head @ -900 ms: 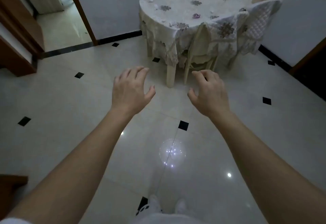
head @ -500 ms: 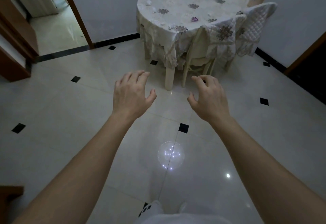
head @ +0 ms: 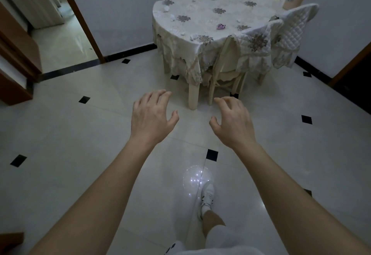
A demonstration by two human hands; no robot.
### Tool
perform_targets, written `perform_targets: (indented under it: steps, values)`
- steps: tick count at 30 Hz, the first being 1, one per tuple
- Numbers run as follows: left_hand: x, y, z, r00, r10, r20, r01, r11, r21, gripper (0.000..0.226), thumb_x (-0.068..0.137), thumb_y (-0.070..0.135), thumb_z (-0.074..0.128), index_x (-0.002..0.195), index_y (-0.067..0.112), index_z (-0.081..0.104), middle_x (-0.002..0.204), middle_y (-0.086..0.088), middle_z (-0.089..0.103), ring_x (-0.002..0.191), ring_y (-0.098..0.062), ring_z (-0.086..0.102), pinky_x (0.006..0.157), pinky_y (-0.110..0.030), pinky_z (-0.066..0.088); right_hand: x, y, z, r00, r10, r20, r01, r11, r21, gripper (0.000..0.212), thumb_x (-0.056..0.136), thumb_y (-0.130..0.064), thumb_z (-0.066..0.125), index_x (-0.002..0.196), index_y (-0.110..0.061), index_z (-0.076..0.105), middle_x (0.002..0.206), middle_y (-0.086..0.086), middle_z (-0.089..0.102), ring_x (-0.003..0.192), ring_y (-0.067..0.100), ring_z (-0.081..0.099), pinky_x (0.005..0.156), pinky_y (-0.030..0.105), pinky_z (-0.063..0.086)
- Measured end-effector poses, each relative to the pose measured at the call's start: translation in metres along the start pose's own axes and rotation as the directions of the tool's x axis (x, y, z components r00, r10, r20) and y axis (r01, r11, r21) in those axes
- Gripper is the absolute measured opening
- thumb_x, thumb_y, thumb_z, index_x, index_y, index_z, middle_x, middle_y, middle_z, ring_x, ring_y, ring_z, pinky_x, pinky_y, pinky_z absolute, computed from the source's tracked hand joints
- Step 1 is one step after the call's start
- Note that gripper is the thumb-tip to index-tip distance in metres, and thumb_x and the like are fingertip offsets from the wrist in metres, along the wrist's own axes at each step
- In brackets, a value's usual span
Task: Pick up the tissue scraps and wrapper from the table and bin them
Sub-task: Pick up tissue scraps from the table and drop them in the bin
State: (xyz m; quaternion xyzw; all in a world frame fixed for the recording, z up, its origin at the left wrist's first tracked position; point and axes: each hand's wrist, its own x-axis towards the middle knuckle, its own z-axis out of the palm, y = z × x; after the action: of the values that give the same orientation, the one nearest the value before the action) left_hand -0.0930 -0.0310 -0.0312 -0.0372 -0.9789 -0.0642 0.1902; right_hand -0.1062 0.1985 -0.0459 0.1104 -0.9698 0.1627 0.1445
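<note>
Nothing's been picked up yet, both hands are empty. The left hand and right hand are held out over the glossy cream tiled floor, fingers loosely curled and spread, gripping nothing. My guess is that's just a ready-to-grab pose for walking up, since 1 white sneaker is planted out front.

The stuff to clear is well apart from the hands, up on the oval desk with the cream lace flower-patch tablecloth. The crumpled purple wrapper sits toward the near right part. The small white tissue scraps are dotted all over: some by the left edge, a couple at the back, a few near the front edge. They're scattered, so I'd expect several separate pinches rather than 1 sweep.

A cream chair is tucked in on the near side and a quilted white chair cover crowds the right, so the left side looks like the easier reach. Can't see a bin anywhere.
</note>
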Motion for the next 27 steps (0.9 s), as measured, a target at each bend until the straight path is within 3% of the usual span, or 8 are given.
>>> perform_targets:
  steps: [16,27]
  values:
    - [0.24,0.043,0.103,1.0,-0.016,0.019,0.016,1.0,-0.007,0.053,0.085,0.046,0.051,0.129,0.018,0.056,0.131,-0.001,0.059,0.118,-0.022,0.052,0.09,-0.043,0.045,0.233,0.131,0.043,1.0,-0.008,-0.003,0.008,0.999,0.04,0.049,0.08,-0.027,0.065,0.126,-0.01,0.059,0.115,0.011,0.061,0.113,0.03,0.054,0.091,0.044,0.047]
    - [0.329,0.019,0.148,0.998,-0.046,0.048,0.045,0.999,0.02,0.051,0.086,0.044,0.052,0.129,0.018,0.056,0.13,-0.001,0.059,0.116,-0.021,0.053,0.089,-0.041,0.045,0.334,0.153,0.09,0.999,-0.024,0.029,0.022,0.997,0.071,0.044,0.079,-0.025,0.067,0.12,-0.011,0.062,0.11,0.008,0.061,0.107,0.029,0.055,0.088,0.04,0.046]
